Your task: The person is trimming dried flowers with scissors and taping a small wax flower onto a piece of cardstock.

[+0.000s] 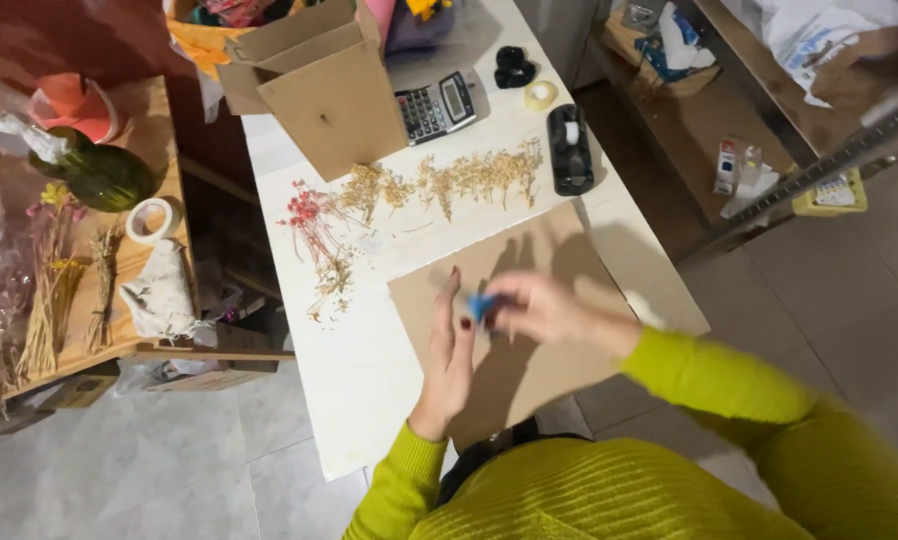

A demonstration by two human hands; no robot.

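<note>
Blue object [480, 305] sitting pinched in your right hand [529, 308] over brown paper sheet [529, 370]; your left hand [451, 355] hovering flat, fingers spread, beside it.

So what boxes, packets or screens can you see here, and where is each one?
Cardboard box: plain brown, open flaps, far end of the white table.
Calculator: right of the box, dark keys, small grey screen.
Tape dispenser: black, right of the calculator.
Small packet: white with red, on the low shelf at right.
Bags: blue and white, far end of that shelf.
Right hand: holds a small blue thing; too blurred to tell.
</note>
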